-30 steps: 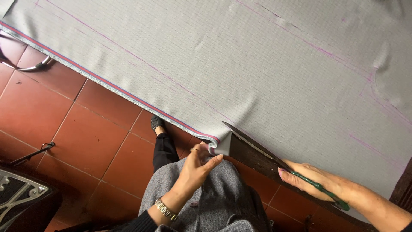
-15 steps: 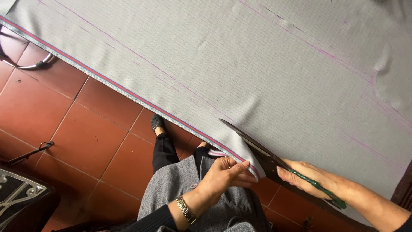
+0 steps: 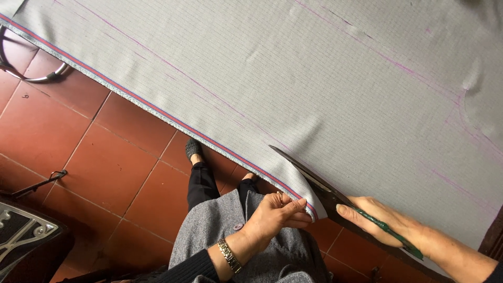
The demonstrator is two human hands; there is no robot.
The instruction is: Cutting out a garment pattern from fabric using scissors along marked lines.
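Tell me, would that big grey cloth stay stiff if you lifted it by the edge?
Probably not. The grey cloth shows soft ripples and its striped edge droops over the table, so it looks floppy. The left hand pinches its cut end beside the scissors, which suggests it is thin and light.

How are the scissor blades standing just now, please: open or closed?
Open. The scissors show two dark blades parted in a narrow V at the grey cloth's edge, held by the right hand.
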